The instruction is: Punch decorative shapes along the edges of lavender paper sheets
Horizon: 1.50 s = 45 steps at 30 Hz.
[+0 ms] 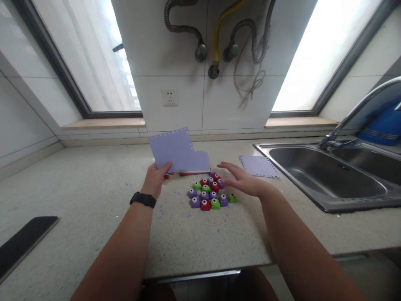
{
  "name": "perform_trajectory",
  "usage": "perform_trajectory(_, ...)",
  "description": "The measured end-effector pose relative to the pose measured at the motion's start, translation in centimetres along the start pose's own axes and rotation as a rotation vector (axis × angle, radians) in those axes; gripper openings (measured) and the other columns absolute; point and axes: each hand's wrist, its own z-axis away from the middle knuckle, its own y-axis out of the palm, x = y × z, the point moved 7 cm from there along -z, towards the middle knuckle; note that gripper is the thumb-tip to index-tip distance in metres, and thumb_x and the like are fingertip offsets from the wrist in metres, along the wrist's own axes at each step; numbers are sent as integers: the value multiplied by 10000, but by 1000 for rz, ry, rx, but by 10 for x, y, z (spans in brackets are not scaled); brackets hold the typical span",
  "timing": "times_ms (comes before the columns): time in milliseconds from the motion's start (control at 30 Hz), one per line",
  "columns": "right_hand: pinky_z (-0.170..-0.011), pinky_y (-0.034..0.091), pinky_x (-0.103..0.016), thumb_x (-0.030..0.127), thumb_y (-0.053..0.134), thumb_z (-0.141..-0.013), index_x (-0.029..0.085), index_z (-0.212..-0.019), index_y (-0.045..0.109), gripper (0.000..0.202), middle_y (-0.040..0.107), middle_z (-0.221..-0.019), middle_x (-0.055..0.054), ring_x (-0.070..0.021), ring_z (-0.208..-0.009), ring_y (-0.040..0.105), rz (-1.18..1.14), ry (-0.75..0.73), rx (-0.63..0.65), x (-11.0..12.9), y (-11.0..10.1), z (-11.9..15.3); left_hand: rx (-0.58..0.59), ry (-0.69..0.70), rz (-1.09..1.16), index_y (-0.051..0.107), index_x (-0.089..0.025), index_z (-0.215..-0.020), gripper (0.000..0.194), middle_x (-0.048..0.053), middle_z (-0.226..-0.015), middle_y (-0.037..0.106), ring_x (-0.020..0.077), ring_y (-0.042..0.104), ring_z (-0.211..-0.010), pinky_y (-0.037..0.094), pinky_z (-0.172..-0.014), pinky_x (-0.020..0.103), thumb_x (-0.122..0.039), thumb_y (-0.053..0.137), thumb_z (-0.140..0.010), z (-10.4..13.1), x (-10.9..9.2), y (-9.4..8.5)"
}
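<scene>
Pinched at its lower edge between the thumb and fingers of my left hand [156, 179], a light purple paper sheet [171, 148] tilts up off the counter. Small cut-outs run along its top and right edges. Behind it lies a stack of coloured paper [201, 161], purple on top. My right hand [242, 180] has its fingers stretched out over the right side of a cluster of small craft punches [205, 205] in purple, red and green. Whether its fingertips touch a punch, I cannot tell. Right of that hand lie purple sheets with punched edges [260, 166].
Tiny purple paper bits [161, 211] are scattered on the speckled counter [103, 179]. At the right is a steel double sink [326, 171] with a faucet [354, 110]. A dark flat panel [26, 238] lies at the left. Pipes and a wall socket [169, 98] are behind.
</scene>
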Motion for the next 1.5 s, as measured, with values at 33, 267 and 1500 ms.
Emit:
perform_trajectory(33,-1227,243,-600,614,808,-748,343,-1522,465,889,366,-1642,-92,-388,-1511,318,36,-15,72,-4,8,4,-6,-1,3,703,-147,-1056,486,62,-940,744,108,622,-600,442,-505,217,-427,853,-688,-1,1,-1)
perform_trajectory(267,-1229,151,-641,642,950,-405,319,-1640,164,1499,111,-1713,-171,-457,-1554,130,119,-138,209,-7,50,12,-12,-17,17,709,-147,-1039,511,72,-929,752,117,632,-599,449,-505,220,-423,869,-640,-1,2,0)
perform_trajectory(1500,-898,495,-374,295,547,-937,220,-1088,700,228,767,-1017,-55,-207,-947,693,-173,43,-277,17,33,-52,-22,-12,86,701,-141,-1001,469,56,-870,746,101,619,-545,427,-451,200,-384,878,-641,-7,9,2)
